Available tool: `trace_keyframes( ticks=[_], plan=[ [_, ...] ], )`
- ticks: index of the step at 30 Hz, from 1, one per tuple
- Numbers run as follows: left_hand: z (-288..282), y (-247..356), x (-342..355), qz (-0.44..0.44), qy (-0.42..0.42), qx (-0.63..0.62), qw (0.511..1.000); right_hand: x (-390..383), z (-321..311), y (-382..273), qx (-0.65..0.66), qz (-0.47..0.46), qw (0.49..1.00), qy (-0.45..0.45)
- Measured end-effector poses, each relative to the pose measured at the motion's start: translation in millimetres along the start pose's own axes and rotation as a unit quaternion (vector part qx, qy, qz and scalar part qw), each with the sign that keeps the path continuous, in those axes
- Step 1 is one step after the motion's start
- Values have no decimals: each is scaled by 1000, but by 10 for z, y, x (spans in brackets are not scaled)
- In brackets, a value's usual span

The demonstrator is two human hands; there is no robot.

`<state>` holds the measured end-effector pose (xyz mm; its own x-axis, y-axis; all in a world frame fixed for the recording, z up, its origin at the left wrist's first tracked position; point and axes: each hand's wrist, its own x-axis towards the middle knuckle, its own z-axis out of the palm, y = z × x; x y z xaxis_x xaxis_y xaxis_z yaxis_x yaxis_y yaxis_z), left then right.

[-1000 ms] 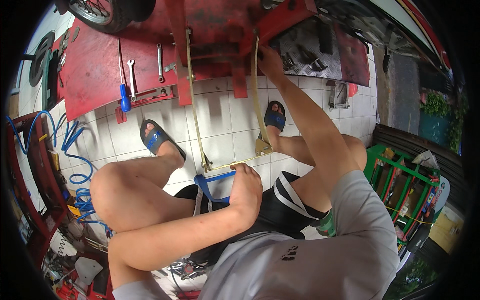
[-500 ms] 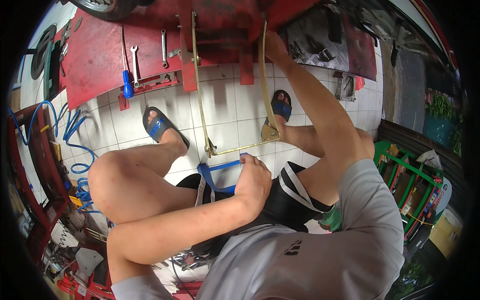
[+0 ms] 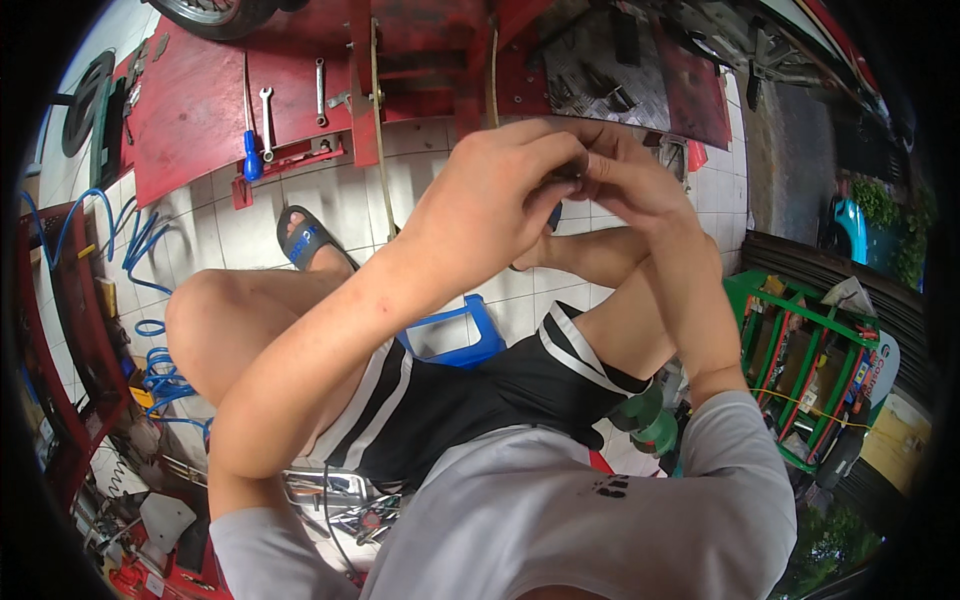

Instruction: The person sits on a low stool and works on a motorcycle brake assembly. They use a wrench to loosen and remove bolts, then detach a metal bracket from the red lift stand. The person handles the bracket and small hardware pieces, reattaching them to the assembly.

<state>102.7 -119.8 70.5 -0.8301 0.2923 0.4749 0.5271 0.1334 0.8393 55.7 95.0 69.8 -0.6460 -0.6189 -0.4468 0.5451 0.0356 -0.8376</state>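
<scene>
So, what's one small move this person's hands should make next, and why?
I'd perhaps part the left hand slightly from the right hand. Their fingers come together, so whatever may be between them is too hidden to tell; a small gap would probably show it. The blue-handled screwdriver lies on the red bench, apart from both hands.

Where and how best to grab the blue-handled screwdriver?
Probably by the thick handle of the blue-handled screwdriver, coming from the person's side: it points toward them at the near edge of the red platform, thin shaft away. A combination wrench lies close on its right, so avoid that side.
</scene>
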Motion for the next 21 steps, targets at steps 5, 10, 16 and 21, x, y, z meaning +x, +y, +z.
trace_keyframes(
  ticks=[5, 10, 16, 21],
  plan=[
    [-7, 79, -34, -72, 57, -34, 995, -68, 289, 122, 138, -43, 989, -21],
    [-19, -12, -20, 14, 31, 49, 998, -96, 318, 145, 140, -51, 988, -31],
    [-94, -114, 47, -6, -46, 60, 997, -32, 159, 99, -89, -49, 992, 69],
    [-46, -322, 16, -175, -178, 101, 963, 37, 139, 233, -294, 43, 943, 152]
  ],
)
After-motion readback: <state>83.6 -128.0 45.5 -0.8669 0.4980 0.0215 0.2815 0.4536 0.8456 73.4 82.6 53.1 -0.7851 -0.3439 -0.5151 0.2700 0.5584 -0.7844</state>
